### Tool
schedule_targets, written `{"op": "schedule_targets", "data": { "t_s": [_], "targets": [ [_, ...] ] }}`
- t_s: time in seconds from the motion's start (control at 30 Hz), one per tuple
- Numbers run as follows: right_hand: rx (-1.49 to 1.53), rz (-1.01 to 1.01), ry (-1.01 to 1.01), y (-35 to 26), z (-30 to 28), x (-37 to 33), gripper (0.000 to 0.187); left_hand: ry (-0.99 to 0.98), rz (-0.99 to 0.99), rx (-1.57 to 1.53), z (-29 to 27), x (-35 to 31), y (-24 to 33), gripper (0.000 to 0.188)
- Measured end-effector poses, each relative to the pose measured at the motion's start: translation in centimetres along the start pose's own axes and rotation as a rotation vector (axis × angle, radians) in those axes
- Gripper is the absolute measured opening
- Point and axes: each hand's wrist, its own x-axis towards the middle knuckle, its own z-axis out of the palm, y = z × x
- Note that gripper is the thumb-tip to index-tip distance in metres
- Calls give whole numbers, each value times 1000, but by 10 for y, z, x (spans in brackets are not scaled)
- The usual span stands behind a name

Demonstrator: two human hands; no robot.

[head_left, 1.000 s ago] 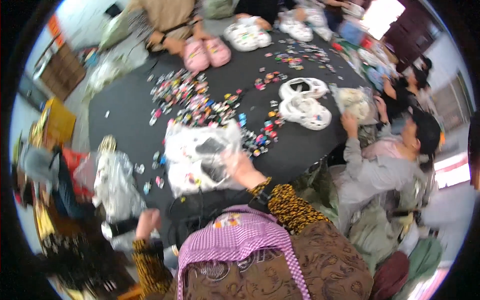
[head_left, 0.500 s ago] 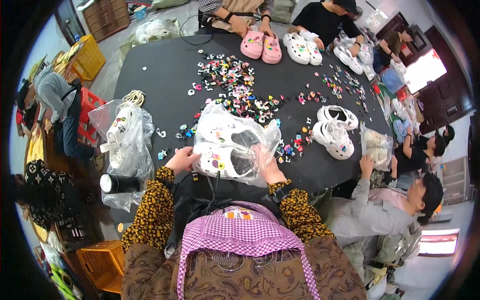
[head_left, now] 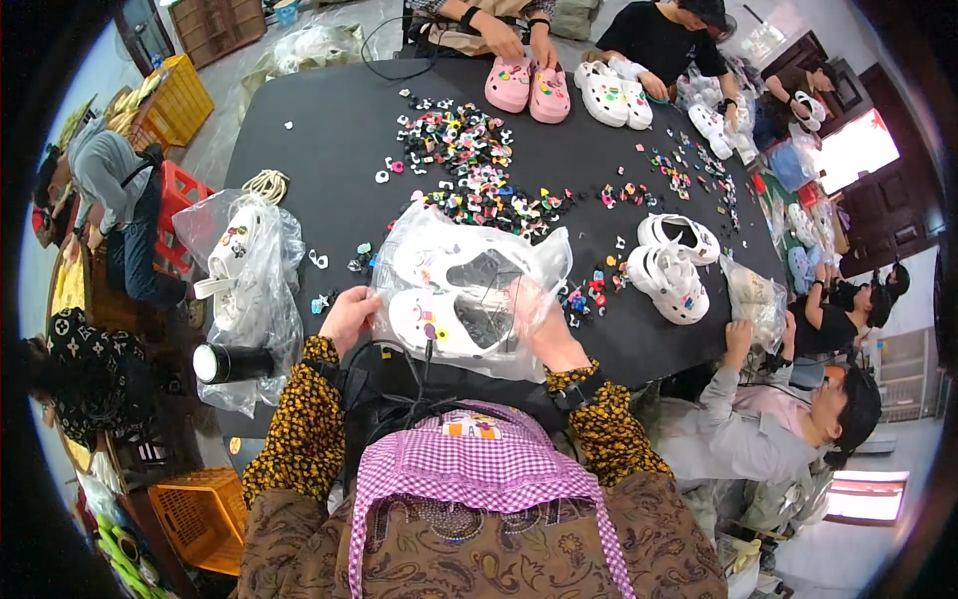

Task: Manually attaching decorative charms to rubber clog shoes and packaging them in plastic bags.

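Note:
A pair of white clogs (head_left: 431, 317) with colourful charms lies inside a clear plastic bag (head_left: 555, 262) in front of me, over the table's near edge. My left hand (head_left: 351, 315) is closed, pinching the bag's left edge between thumb and fingers. At the bag's right end is my right hand (head_left: 555, 337), closed on the plastic beside the heel openings. Its fingertips show blurred through the film, and I cannot tell whether they are inside the bag or behind it. A thin dark cable (head_left: 424, 374) hangs close to the bag's near side.
Loose charms (head_left: 469, 170) cover the middle of the black table (head_left: 319, 130). To the left lie another bagged white clog (head_left: 232, 262) and a black cylinder with a white end (head_left: 232, 363). White clogs (head_left: 667, 276) stand at right. Co-workers handle pink clogs (head_left: 529, 92) and other pairs around the table.
The bag is spread wider, and the clogs in it have shifted slightly. My left hand has moved a little left with the bag's edge. Across the table, a co-worker's hands have risen off the pink clogs' sides.

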Motion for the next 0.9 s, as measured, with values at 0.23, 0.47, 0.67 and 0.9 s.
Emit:
{"op": "schedule_targets", "data": {
  "t_s": [0.23, 0.47, 0.67, 0.9],
  "targets": [
    [22, 4, 30, -21, -73, 5, 18, 304, 193, -301, -33, -2, 26, 8],
    [31, -73, 186, -24, -94, 0, 22, 332, 244, -326, -23, -2, 60, 12],
    [-95, -143, 276, -32, -115, -5, 25, 268, 140, 271, -45, 4, 62, 36],
    [-248, -394, 250, -51, -133, 6, 25, 133, 841, 613, 4, 12, 120, 50]
  ]
}}
